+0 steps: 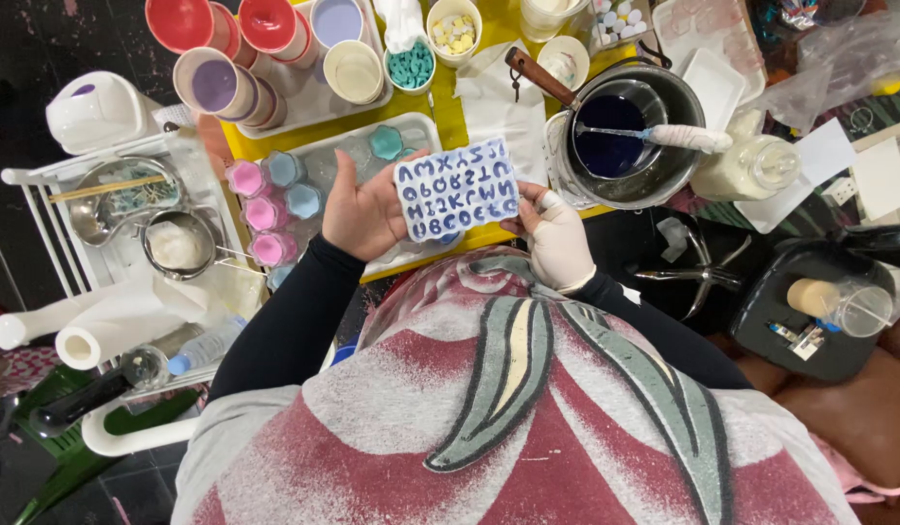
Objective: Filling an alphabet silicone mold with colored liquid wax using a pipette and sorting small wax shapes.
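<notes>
A person seated at a crowded craft table holds a white letter mould [457, 190] between both hands, its long axis running side to side across the body, its cavities filled with dark blue. The bare left hand [361, 212] grips the mould's left short edge; the right hand [557, 238], in a pale glove, clamps the right one — the two hands well apart, one at each end. The mould hovers above a yellow table [448, 115], just in front of the chest. A metal pot of dark blue liquid [620, 136], a spoon resting in it, sits just beyond the right hand — nearer that side. A clear tray of small pink and blue cups [275, 199] lies beside the left hand
</notes>
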